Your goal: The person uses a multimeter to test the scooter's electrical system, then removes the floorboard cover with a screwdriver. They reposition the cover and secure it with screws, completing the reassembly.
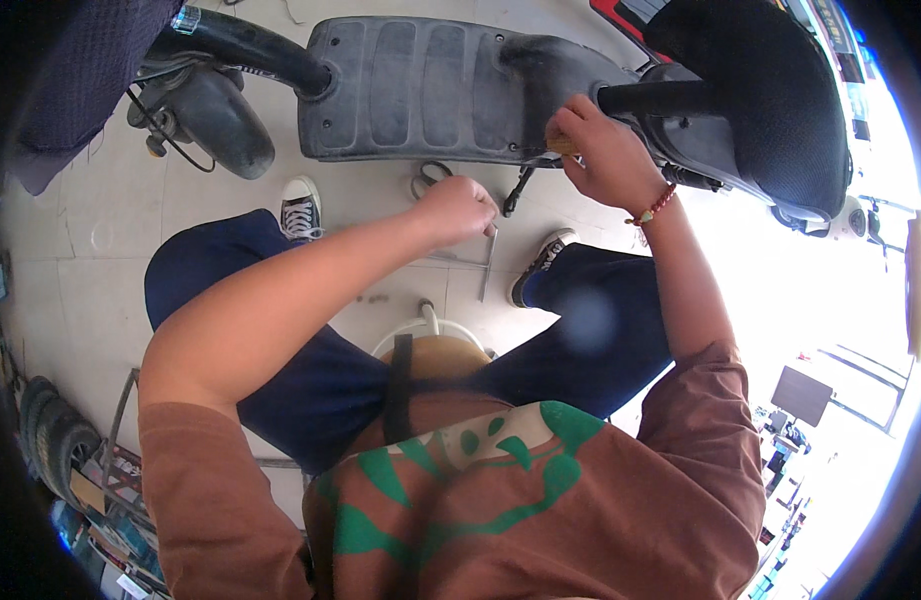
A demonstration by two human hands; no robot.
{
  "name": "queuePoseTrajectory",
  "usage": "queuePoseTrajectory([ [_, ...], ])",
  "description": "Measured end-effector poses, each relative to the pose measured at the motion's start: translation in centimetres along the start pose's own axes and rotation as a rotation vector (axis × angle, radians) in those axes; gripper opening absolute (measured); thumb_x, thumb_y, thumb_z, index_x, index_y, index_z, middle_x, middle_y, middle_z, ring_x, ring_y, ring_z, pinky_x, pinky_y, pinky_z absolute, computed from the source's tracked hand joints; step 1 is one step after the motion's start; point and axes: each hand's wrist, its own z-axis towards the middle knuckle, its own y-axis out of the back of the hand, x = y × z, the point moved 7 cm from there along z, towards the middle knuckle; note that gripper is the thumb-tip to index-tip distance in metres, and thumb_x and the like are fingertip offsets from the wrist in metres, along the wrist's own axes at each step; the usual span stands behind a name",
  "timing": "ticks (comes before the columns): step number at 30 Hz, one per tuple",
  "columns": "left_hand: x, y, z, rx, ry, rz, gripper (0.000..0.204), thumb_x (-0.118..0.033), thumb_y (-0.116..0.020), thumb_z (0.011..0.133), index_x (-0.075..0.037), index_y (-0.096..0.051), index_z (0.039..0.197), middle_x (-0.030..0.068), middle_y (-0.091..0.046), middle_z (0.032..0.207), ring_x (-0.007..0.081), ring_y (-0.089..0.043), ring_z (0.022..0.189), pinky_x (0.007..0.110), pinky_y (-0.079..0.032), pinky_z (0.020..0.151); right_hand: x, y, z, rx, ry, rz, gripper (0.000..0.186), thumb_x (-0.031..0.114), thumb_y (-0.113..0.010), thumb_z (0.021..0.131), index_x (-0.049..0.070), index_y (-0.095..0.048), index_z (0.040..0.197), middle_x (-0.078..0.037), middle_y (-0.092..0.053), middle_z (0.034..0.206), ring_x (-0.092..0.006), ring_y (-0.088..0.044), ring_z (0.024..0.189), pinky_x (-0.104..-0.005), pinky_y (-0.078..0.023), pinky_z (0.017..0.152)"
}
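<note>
A black electric scooter's grooved footboard point(420, 85) stretches across the far side. At its near right edge is my right hand point(610, 150), closed around a yellowish-brown handle point(562, 146). A thin shaft seems to run left from that handle along the footboard's edge, though its tip is too small to make out. My left hand point(460, 212) is closed in front of the footboard. Below its fingers hangs a thin metal rod point(488, 268), which it appears to pinch; the rod's upper end is hidden. A black kickstand point(518, 192) juts out between both hands.
A dark ring-shaped thing point(432, 178) lies on the tiled floor beyond my left wrist. The scooter's front wheel cover point(215, 120) is at far left, its black seat point(790, 110) at far right. Tyres point(60, 440) stand at the left. A stool point(435, 355) is between my legs.
</note>
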Motion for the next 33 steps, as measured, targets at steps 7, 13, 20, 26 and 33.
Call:
queuePoseTrajectory([
  [7,0.3,0.0,-0.1,-0.001,0.017,-0.038,0.026,-0.015,-0.054,0.089,0.000,-0.069,0.104,0.0104,-0.074,0.096,0.0146,-0.066,0.092,0.030,-0.049,0.084,0.1,-0.2,-0.1,0.053,-0.071,-0.101,0.028,0.023,-0.069,0.086,0.010,-0.056,0.107,-0.011,-0.058,0.108,-0.0314,-0.066,0.095,-0.0431,-0.055,0.073],
  [13,2.4,0.7,1.4,-0.185,0.083,-0.179,0.024,-0.005,-0.047,0.089,0.002,-0.066,0.101,0.0105,-0.069,0.094,0.0168,-0.066,0.086,0.029,-0.052,0.080,0.0,-0.2,0.0,0.050,-0.136,-0.066,0.024,0.014,-0.067,0.082,0.012,-0.057,0.104,-0.009,-0.061,0.102,-0.0314,-0.066,0.090,-0.0428,-0.054,0.074],
  [20,2.7,1.8,1.7,-0.217,0.083,-0.368,0.022,0.005,-0.044,0.089,0.004,-0.063,0.100,0.0107,-0.066,0.095,0.0168,-0.067,0.086,0.028,-0.055,0.081,0.1,0.1,-0.1,0.111,-0.188,-0.089,0.021,0.012,-0.064,0.083,0.014,-0.059,0.103,-0.010,-0.061,0.099,-0.0320,-0.066,0.091,-0.0438,-0.054,0.074],
  [26,2.2,1.8,1.5,-0.221,0.046,-0.476,0.020,0.003,-0.043,0.094,0.006,-0.060,0.103,0.0143,-0.065,0.099,0.0207,-0.069,0.090,0.029,-0.058,0.082,0.0,-0.5,-0.7,0.033,0.041,0.011,0.017,0.018,-0.067,0.085,0.016,-0.062,0.101,-0.010,-0.060,0.101,-0.0313,-0.066,0.088,-0.0438,-0.053,0.074],
  [33,1.4,1.9,1.2,-0.197,0.060,-0.505,0.019,0.000,-0.043,0.096,0.007,-0.058,0.106,0.0157,-0.065,0.100,0.0230,-0.071,0.090,0.030,-0.060,0.080,-0.5,-0.2,-0.5,0.126,-0.088,0.103,0.012,0.017,-0.066,0.086,0.013,-0.065,0.097,-0.011,-0.058,0.104,-0.0330,-0.065,0.091,-0.0427,-0.053,0.078],
])
